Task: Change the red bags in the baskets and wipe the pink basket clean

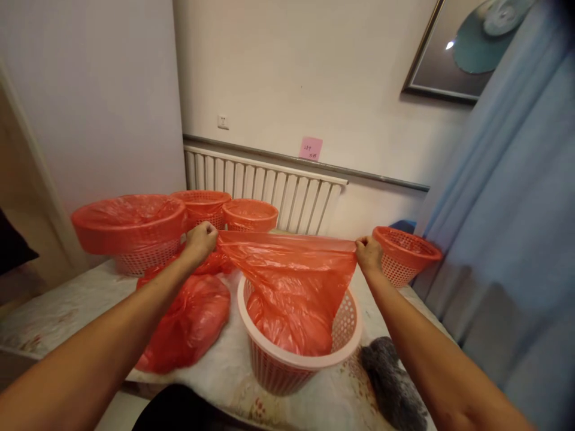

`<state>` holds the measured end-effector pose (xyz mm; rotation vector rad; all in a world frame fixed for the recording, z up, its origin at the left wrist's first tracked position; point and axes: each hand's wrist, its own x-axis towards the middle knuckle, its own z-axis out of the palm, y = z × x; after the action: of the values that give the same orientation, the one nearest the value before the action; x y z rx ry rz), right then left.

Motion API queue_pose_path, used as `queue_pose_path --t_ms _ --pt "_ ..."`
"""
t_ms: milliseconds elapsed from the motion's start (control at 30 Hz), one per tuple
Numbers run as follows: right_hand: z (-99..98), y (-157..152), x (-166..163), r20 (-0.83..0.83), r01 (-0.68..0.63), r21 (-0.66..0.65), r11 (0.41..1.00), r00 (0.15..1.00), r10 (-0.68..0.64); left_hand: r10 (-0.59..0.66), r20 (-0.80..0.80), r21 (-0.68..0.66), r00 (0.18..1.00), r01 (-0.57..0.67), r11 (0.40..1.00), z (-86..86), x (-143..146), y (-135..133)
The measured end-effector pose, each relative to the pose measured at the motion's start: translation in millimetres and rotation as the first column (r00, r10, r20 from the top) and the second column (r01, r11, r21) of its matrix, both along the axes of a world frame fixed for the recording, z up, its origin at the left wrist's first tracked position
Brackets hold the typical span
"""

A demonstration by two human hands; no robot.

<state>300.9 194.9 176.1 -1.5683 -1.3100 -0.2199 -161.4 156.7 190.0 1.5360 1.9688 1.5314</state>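
Note:
A red plastic bag (pixel 291 281) is stretched wide between my two hands, its top edge pulled nearly straight. Its lower part hangs down inside a pale pink perforated basket (pixel 299 359). My left hand (pixel 203 238) is closed, pinching the bag's upper left corner. At the upper right corner, my right hand (pixel 369 252) pinches the same edge. The basket's rim shows bare all around, with the bag inside it. To the left of the basket lies a heap of red plastic bags (pixel 188 317), partly behind my left forearm.
Baskets lined with red bags stand at the back left: a large one (pixel 130 224) and two smaller ones (pixel 202 203). Another lined basket (pixel 404 251) is at the right, near a blue curtain (pixel 507 239). A dark grey fuzzy item (pixel 390 377) lies on the patterned tablecloth (pixel 251 404).

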Motion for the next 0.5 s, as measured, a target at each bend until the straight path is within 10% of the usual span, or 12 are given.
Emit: queue_pose_path --t_ms 200,500 --pt "2.4 -28.9 11.6 -0.024 -0.065 0.071 0.995 0.998 0.066 -0.008 -0.111 0.155 0.994 0.026 0.988 43.6 3.6 -42.0" --pt "5.5 -50.5 27.3 -0.213 -0.13 0.123 0.984 0.965 0.154 -0.222 0.231 0.204 0.947 0.176 0.963 79.6 21.7 -80.1"
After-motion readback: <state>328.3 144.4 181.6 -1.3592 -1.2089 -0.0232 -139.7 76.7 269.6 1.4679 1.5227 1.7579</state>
